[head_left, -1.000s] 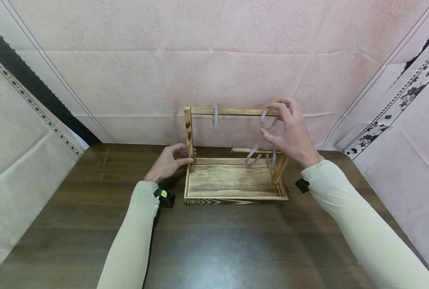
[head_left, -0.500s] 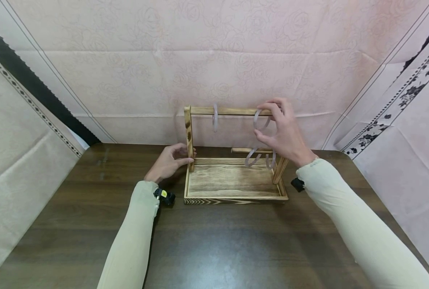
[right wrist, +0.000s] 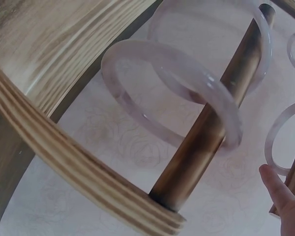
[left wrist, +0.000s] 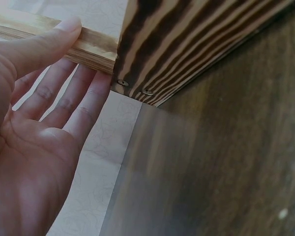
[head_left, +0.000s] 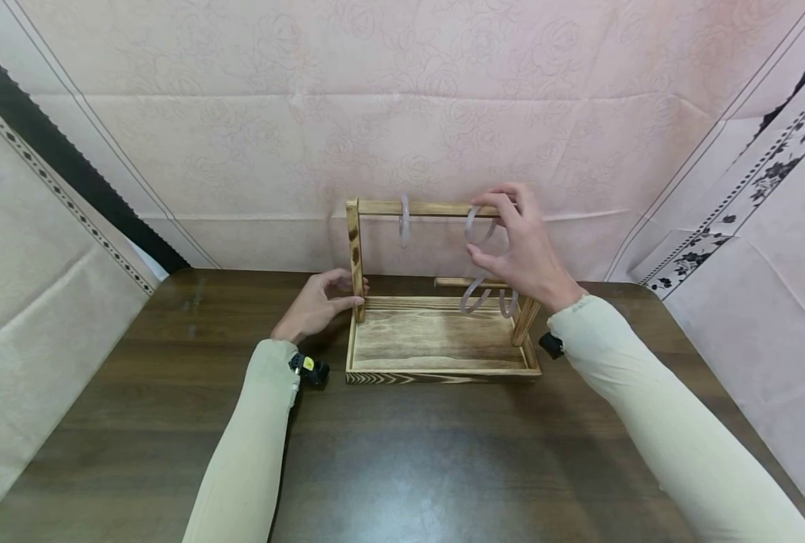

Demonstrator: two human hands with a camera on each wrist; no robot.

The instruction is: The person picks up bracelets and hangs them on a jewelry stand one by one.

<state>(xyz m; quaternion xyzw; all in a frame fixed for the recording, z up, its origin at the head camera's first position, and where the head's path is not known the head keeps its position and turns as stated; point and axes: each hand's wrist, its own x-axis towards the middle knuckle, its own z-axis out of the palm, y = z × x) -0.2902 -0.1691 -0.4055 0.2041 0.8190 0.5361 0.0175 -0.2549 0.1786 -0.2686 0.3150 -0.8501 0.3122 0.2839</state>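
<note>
A wooden bangle stand has a left post [head_left: 355, 256], an upper bar [head_left: 443, 210] and a shorter lower rod [head_left: 446, 282]. My left hand [head_left: 317, 304] grips the foot of that post; in the left wrist view the thumb [left wrist: 64, 30] lies on top and the fingers beneath. With thumb and fingertips my right hand [head_left: 527, 253] holds a pale lilac bangle [head_left: 469, 225], which appears to encircle the upper bar near its free right end. Farther left on that bar hangs another bangle [head_left: 404, 223]. Two more, a tilted bangle [right wrist: 119, 93] and one behind it, hang on the lower rod.
The stand's shallow tray base [head_left: 436, 375] sits on a dark wood table [head_left: 402, 452]. A right post [head_left: 526, 320] bears the lower rod. Behind the table hangs a pale patterned cloth [head_left: 402, 98], with further cloth at both sides.
My right hand has slid leftward along the upper bar with the bangle in it. The left hand stays at the post, and the other bangles have not moved.
</note>
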